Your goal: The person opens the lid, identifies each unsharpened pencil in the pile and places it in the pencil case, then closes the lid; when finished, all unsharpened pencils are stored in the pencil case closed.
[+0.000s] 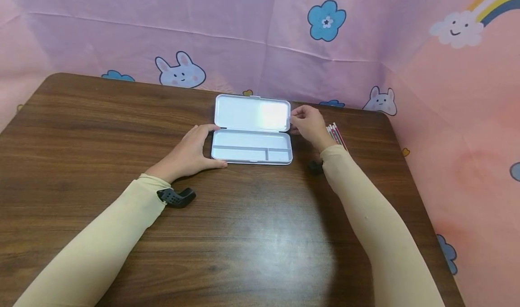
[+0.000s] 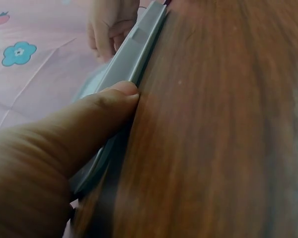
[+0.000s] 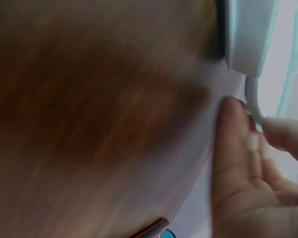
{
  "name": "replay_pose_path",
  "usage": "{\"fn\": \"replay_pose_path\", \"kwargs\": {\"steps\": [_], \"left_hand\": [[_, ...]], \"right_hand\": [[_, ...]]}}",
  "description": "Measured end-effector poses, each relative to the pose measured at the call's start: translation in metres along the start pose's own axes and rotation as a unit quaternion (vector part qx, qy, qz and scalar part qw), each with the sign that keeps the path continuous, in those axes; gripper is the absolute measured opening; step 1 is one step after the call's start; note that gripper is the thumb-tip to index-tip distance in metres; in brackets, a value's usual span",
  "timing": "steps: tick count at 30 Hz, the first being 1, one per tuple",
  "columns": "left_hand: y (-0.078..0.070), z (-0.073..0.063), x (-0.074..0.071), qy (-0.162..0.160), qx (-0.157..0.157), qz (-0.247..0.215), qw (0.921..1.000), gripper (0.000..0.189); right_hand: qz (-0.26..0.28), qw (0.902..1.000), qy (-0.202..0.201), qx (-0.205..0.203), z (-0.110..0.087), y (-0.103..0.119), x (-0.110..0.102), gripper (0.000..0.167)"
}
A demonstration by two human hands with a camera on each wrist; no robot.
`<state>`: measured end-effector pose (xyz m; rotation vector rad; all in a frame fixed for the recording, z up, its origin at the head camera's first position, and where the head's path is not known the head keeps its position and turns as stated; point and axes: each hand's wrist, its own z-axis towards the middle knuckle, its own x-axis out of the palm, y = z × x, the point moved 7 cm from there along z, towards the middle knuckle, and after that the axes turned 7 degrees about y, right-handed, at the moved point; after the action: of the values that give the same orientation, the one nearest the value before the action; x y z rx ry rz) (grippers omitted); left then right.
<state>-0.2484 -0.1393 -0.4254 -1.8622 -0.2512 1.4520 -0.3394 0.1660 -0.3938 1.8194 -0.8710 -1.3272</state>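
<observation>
A white pencil case (image 1: 243,139) lies on the table with its lid (image 1: 239,112) swung back, away from the person. Thin walls divide its bottom half into a long back compartment and two front ones, all bare. My left hand (image 1: 188,153) grips the case's left end, the thumb (image 2: 114,101) along the front edge and the fingers by the hinge corner. At the right edge of the lid, my right hand (image 1: 310,125) pinches the rim between thumb and fingers, as the right wrist view also shows. Some of its fingertips are hidden behind the lid.
Several pencils (image 1: 335,133) lie beside the right wrist, partly covered by the forearm. The brown wooden table (image 1: 101,131) ends at a patterned cloth (image 1: 243,36) behind and on the right. A dark wrist device (image 1: 177,197) is strapped to the left sleeve.
</observation>
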Motion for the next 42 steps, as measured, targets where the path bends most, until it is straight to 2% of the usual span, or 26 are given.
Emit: {"fn": "replay_pose_path", "kwargs": {"steps": [4,8,11,14,15,18,20,22,27,32,36,42], "left_hand": [[-0.003,0.0,0.0,0.001,0.011,0.007,0.9999,0.104],[-0.004,-0.001,-0.001,0.002,0.014,0.011,0.9998,0.103],[-0.003,-0.001,0.0,0.002,0.01,0.013,0.9999,0.103],[-0.003,-0.001,0.0,0.001,0.005,0.01,0.9999,0.102],[-0.003,-0.001,0.001,0.002,0.004,0.008,1.0,0.102],[-0.005,-0.002,0.001,0.002,0.005,0.002,1.0,0.102],[-0.006,-0.002,0.001,0.001,0.005,0.0,1.0,0.101],[-0.006,-0.002,0.0,0.0,0.007,0.001,1.0,0.101],[-0.005,-0.002,0.0,0.0,0.008,0.008,0.9999,0.101],[-0.004,-0.002,-0.001,0.0,0.009,0.012,0.9999,0.102],[-0.004,-0.002,0.0,0.002,0.007,0.013,0.9999,0.103],[-0.004,-0.002,0.0,-0.001,0.014,0.011,0.9998,0.103]], "right_hand": [[-0.051,0.9966,0.028,0.059,-0.002,-0.003,0.002,0.019],[-0.087,0.9916,0.041,0.086,-0.005,-0.002,0.003,0.019],[-0.114,0.9897,0.049,0.071,-0.007,0.002,0.001,0.02],[-0.169,0.9837,0.059,0.02,-0.014,0.01,-0.007,0.022],[-0.199,0.9783,0.058,-0.005,-0.019,0.014,-0.012,0.023],[-0.296,0.9521,0.037,-0.066,-0.039,0.022,-0.036,0.023],[-0.343,0.9355,0.019,-0.081,-0.054,0.018,-0.055,0.022],[-0.363,0.9288,0.013,-0.075,-0.07,0.006,-0.074,0.023],[-0.345,0.9374,0.036,-0.025,-0.1,-0.043,-0.108,0.027],[-0.324,0.9444,0.052,0.008,-0.115,-0.079,-0.124,0.03],[-0.29,0.9543,0.064,0.034,-0.12,-0.092,-0.128,0.032],[-0.227,0.9691,0.085,0.047,-0.125,-0.094,-0.126,0.036]]}}
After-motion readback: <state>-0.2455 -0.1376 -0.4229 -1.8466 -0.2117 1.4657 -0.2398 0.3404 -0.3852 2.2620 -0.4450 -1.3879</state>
